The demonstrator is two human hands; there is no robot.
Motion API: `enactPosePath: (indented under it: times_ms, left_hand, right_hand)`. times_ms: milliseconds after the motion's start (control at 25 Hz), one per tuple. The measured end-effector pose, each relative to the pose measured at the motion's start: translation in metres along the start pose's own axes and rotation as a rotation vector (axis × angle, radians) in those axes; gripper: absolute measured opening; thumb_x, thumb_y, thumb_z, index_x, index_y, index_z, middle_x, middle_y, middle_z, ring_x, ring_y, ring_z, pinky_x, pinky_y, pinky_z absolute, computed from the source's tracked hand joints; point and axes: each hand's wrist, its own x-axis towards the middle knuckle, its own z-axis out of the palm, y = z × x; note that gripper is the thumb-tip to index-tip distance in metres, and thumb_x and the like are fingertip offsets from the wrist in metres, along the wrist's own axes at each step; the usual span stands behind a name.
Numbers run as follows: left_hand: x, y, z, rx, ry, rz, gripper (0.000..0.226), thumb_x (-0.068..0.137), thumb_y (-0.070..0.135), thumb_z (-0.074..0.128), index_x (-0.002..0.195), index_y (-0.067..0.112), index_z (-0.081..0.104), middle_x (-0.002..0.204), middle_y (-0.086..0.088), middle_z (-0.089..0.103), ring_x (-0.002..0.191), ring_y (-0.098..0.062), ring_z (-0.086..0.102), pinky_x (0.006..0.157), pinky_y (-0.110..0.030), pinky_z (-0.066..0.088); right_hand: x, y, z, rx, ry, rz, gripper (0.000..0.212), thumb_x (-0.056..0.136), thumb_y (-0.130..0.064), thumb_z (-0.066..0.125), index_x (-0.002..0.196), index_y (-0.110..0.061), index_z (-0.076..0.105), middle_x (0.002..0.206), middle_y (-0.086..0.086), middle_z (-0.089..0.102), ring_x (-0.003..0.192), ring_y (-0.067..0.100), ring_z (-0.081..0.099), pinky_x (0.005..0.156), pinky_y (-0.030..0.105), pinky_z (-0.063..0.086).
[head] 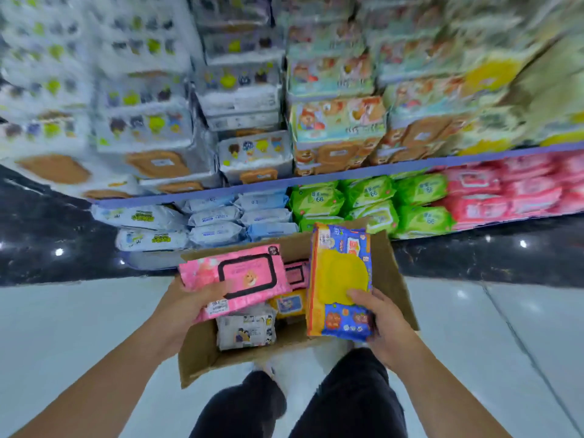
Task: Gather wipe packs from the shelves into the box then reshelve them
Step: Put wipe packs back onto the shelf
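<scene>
- Open brown cardboard box (392, 279) below both hands holds white, yellow and pink packs.
- Left hand (186, 306) clamps a flat pink wipe pack (234, 279); right hand (376, 317) clamps a blue-and-yellow wipe pack (341, 279).
- Pale glossy floor (489, 343) lies open beside each hand.

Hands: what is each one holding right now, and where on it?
Left hand holds the pink pack by its near lower edge. Right hand holds the blue and yellow pack by its lower right corner.

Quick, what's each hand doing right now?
Left hand: closed on the pink wipe pack, above the box.
Right hand: closed on the blue and yellow wipe pack.
</scene>
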Motion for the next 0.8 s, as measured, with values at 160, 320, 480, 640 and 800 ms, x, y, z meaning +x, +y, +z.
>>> enactPosePath:
  times_ms: [160, 320, 480, 640, 800]
  left_hand:
    - [-0.084, 0.079, 0.012, -0.076, -0.059, 0.201, 0.083, 0.047, 0.04, 0.1, 0.12, 0.026, 0.064, 0.109, 0.007, 0.078, 0.103, -0.011, 0.072, 0.104, -0.04, 0.045]
    - [-0.143, 0.157, 0.031, -0.139, -0.116, 0.365, 0.11, 0.037, 0.054, 0.099, 0.134, 0.023, 0.059, 0.119, 0.005, 0.075, 0.115, -0.019, 0.068, 0.107, -0.043, 0.045]
    - [-0.198, 0.226, 0.067, -0.12, -0.181, 0.501, 0.104, 0.036, 0.059, 0.098, 0.125, 0.016, 0.066, 0.116, 0.0, 0.077, 0.111, -0.021, 0.07, 0.096, -0.041, 0.051]
    - [-0.261, 0.27, 0.126, -0.096, -0.205, 0.663, 0.064, 0.049, 0.052, 0.093, 0.101, 0.041, 0.057, 0.096, 0.014, 0.077, 0.086, -0.004, 0.065, 0.084, -0.034, 0.047]
    - [-0.289, 0.301, 0.212, -0.153, -0.227, 0.759, 0.079, 0.035, 0.058, 0.098, 0.1, 0.042, 0.057, 0.104, 0.012, 0.076, 0.104, -0.01, 0.066, 0.093, -0.039, 0.047]
  right_hand:
    - [-0.098, -0.056, 0.027, 0.203, -0.064, -0.217, 0.076, 0.056, -0.019, 0.087, 0.127, -0.004, 0.063, 0.114, 0.018, 0.073, 0.088, 0.033, 0.075, 0.078, 0.05, 0.061]
    - [-0.181, -0.12, 0.039, 0.378, -0.161, -0.423, 0.084, 0.028, -0.026, 0.101, 0.106, -0.005, 0.076, 0.108, 0.018, 0.075, 0.085, 0.03, 0.075, 0.065, 0.04, 0.062]
    - [-0.252, -0.19, 0.02, 0.408, -0.259, -0.624, 0.064, 0.029, -0.027, 0.101, 0.087, -0.01, 0.08, 0.099, 0.014, 0.076, 0.083, 0.025, 0.074, 0.072, 0.034, 0.062]
    - [-0.312, -0.251, -0.015, 0.38, -0.273, -0.776, 0.035, 0.06, -0.024, 0.089, 0.089, -0.007, 0.079, 0.102, 0.016, 0.074, 0.086, 0.028, 0.073, 0.075, 0.038, 0.061]
    - [-0.349, -0.305, -0.077, 0.399, -0.256, -0.842, 0.01, 0.073, -0.015, 0.072, 0.073, -0.005, 0.076, 0.091, 0.018, 0.071, 0.078, 0.031, 0.07, 0.07, 0.041, 0.058]
